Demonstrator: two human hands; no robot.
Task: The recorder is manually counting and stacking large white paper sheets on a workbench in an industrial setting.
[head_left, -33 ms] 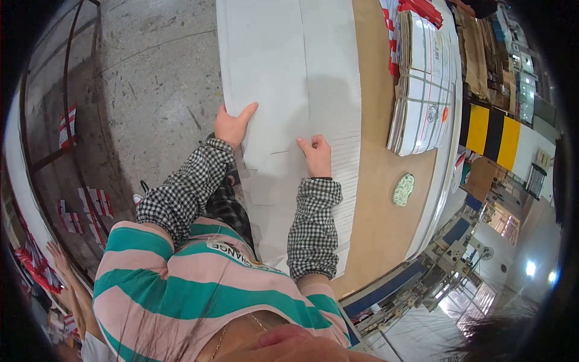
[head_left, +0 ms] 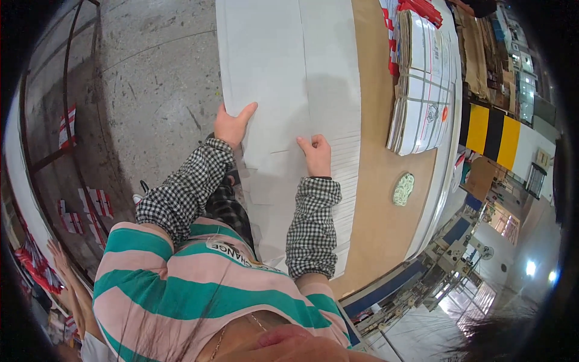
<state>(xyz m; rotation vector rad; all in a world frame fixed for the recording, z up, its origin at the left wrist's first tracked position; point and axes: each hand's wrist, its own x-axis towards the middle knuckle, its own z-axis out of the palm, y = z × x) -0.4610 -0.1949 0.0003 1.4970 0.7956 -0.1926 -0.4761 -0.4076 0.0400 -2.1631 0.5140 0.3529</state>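
A long white cardboard sheet (head_left: 265, 66) lies lengthwise before me, with a straight seam or edge down its middle. At its left edge my left hand (head_left: 232, 127) grips it, the thumb stretched over the top and the fingers partly hidden along the side. My right hand (head_left: 316, 155) rests near the seam's lower end, its fingers curled and its thumb pointing left, closed on the white cardboard. Short slits show between the hands. Beside my right forearm, more white sheets (head_left: 347, 181) lie with their edges fanned in close steps.
A brown tabletop (head_left: 380, 229) borders the sheets, carrying a small green patterned object (head_left: 403, 189) and a strapped bundle of printed white cartons (head_left: 422, 84). Red-and-white pieces (head_left: 419, 11) lie behind it. A dark metal frame (head_left: 66, 108) stands at left; another person's hand (head_left: 59, 259) shows lower left.
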